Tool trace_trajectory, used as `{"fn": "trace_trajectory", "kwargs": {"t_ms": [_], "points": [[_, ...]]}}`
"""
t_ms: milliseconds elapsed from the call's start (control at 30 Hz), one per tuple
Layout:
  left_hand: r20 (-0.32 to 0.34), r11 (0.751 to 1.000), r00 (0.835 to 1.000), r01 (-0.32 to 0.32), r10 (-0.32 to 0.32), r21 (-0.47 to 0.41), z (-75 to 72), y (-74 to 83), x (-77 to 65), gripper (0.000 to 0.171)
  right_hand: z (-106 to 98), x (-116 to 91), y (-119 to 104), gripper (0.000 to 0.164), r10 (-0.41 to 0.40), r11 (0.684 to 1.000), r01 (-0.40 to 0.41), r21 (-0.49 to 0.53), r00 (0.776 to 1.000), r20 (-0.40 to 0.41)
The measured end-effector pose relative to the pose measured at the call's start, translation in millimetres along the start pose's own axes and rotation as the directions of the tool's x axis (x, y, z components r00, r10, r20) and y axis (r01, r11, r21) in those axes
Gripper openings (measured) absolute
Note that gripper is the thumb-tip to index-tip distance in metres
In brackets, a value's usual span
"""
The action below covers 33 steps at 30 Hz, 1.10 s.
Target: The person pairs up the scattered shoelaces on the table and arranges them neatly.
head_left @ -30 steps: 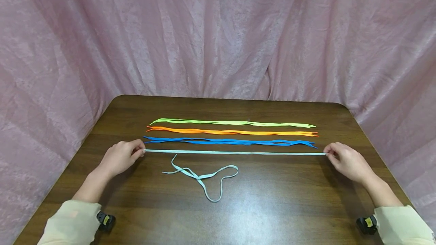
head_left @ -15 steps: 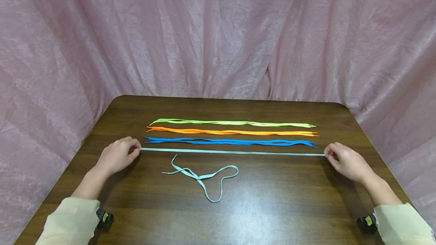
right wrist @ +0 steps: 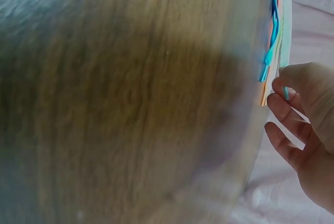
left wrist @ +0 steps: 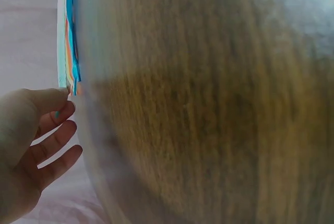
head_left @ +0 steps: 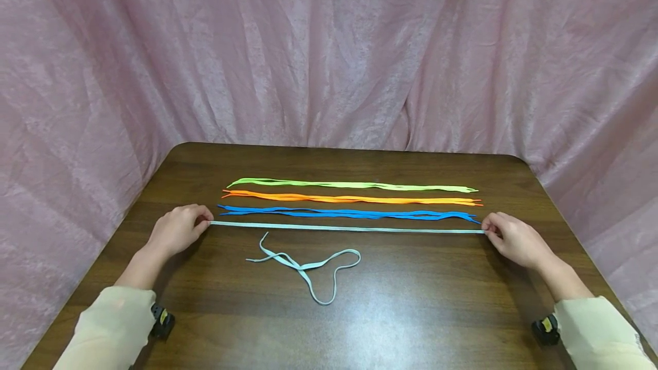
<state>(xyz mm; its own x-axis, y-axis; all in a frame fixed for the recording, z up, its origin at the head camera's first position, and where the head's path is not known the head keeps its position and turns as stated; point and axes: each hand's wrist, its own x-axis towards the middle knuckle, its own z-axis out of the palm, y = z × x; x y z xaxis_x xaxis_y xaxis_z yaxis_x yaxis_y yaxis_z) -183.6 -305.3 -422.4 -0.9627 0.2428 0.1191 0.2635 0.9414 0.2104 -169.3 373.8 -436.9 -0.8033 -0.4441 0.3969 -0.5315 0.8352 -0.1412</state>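
A pale mint shoelace (head_left: 339,228) runs nearly straight from side to side, just in front of a blue pair of laces. My left hand (head_left: 177,229) pinches its left end between thumb and index finger. At the other end my right hand (head_left: 519,240) pinches it the same way; in the right wrist view a short mint tip (right wrist: 286,93) pokes out below the thumb. The other fingers of the left hand (left wrist: 31,145) are spread and loosely bent. A second mint shoelace (head_left: 308,267) lies loosely looped and crossed over itself nearer the front.
Behind the stretched lace lie blue laces (head_left: 349,213), orange laces (head_left: 349,199) and lime-green laces (head_left: 354,185), in roughly parallel rows. The brown wooden table (head_left: 437,301) has rounded far corners. Pink curtains (head_left: 319,50) hang around its back and sides.
Both hands keep their pinch on the mint shoelace. The left hand has shifted slightly left and away from the body; the right hand has lately moved slightly left. The other laces lie as before.
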Motion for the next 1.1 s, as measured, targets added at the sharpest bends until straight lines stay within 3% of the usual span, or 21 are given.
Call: {"fn": "trace_trajectory", "kwargs": {"t_ms": [467,867,1100], "points": [[0.012,1.000,1.000,0.020,-0.020,0.009,4.1,4.1,10.6,0.008,6,2,6,0.026,0.039,0.999,-0.040,0.005,0.994,0.099],[0.035,1.000,0.999,-0.003,0.003,0.006,8.3,2.3,10.8,0.010,9,2,8,0.027,-0.005,1.000,0.006,-0.012,0.999,0.050],[0.056,1.000,0.998,0.012,-0.012,-0.008,10.5,3.3,11.5,0.009,12,1,7,0.029,0.009,1.000,-0.007,-0.030,0.999,0.048]]}}
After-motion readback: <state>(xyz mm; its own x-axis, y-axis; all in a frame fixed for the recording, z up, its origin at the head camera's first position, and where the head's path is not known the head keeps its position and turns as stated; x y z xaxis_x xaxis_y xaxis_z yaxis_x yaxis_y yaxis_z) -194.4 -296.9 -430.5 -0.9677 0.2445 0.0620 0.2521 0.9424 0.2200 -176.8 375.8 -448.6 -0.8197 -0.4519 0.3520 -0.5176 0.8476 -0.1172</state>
